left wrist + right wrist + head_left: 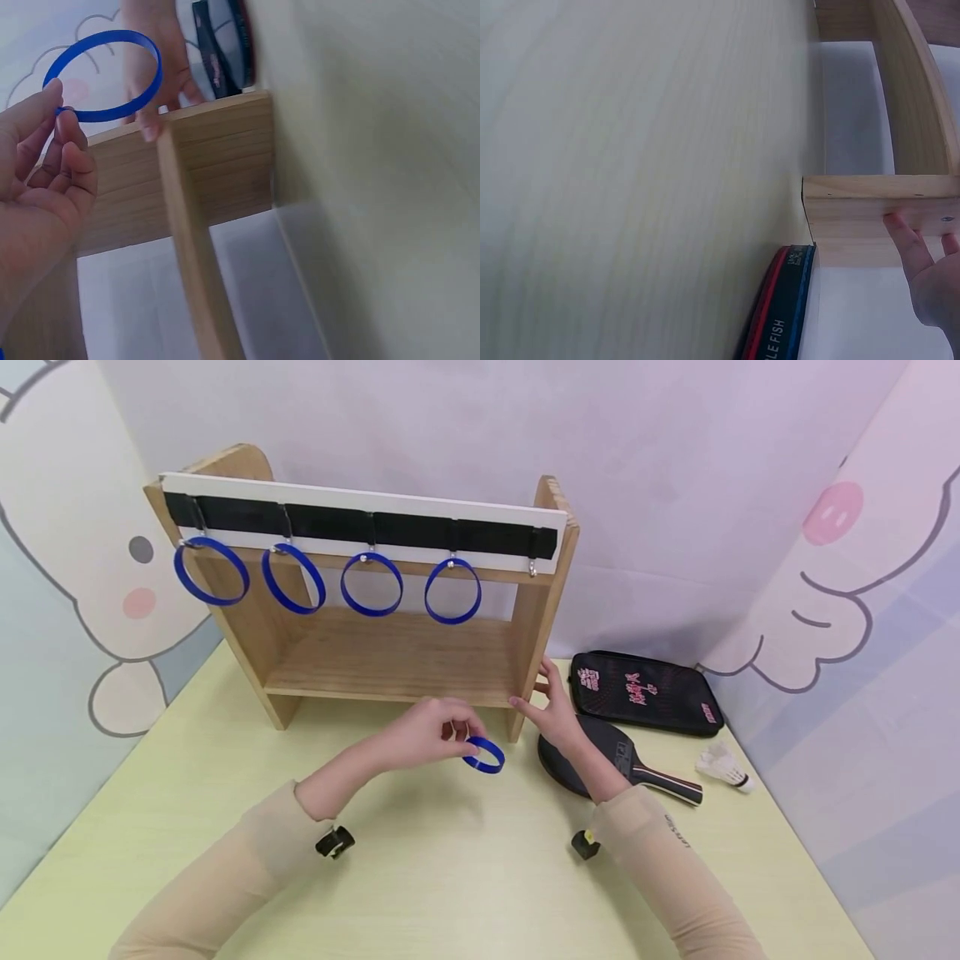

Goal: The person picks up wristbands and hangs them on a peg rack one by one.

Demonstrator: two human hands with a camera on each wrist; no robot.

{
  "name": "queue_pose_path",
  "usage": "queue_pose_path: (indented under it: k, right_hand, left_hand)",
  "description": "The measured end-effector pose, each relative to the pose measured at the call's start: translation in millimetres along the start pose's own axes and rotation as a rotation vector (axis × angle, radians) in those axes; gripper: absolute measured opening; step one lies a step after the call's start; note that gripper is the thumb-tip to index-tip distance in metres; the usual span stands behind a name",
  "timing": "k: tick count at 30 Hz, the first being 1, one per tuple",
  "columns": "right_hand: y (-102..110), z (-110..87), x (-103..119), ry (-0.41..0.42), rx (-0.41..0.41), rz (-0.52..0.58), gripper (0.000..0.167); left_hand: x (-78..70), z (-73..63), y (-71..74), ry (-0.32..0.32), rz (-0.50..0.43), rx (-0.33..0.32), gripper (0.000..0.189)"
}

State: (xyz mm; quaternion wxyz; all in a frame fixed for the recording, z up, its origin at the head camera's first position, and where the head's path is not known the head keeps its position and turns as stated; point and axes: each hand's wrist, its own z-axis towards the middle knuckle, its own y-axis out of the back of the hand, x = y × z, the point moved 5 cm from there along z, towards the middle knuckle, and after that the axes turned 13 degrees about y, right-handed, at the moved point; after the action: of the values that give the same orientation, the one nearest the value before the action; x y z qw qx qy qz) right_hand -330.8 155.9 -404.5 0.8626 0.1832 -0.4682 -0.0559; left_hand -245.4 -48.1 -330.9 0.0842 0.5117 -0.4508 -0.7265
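Note:
My left hand (431, 733) pinches a thin blue wristband (483, 770) between thumb and fingers, in front of the wooden rack's lower shelf. The left wrist view shows the wristband (112, 116) as a full loop held at one side. My right hand (557, 714) rests against the rack's right side panel (551, 597), thumb at the front edge and fingers along the outer face. In the right wrist view, fingers (907, 240) touch that outer face. Several blue wristbands (452, 621) hang from hooks on the rack's white-and-black strip (330, 523); the rightmost hook (532, 568) holds none.
Right of the rack lie a black paddle case (645, 693), a table tennis paddle (573, 764) partly under my right forearm, and a shuttlecock (723, 766). The pale yellow table (465, 877) meets walls printed with cartoon figures.

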Motion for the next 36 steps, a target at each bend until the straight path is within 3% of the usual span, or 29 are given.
queue_pose_path:
  k: [8,20,26,36]
  right_hand:
    - [-0.2,0.0,1.1,0.004,0.002,-0.002,0.080]
    - [0.0,0.0,1.8,-0.005,0.006,0.009,0.079]
    - [-0.6,-1.8,24.7,0.026,0.019,0.021,0.077]
    - [-0.4,-3.5,35.2,-0.020,0.032,0.018,0.079]
  left_hand:
    - [-20.5,-9.2,27.2,-0.041,-0.075,-0.123,0.016]
    - [-43.1,-14.0,57.0,-0.017,-0.221,-0.330,0.015]
    - [-53.2,-11.5,67.1,-0.014,-0.333,-0.405,0.020]
    - [-77.0,-4.9,83.3,-0.108,-0.460,-0.537,0.021]
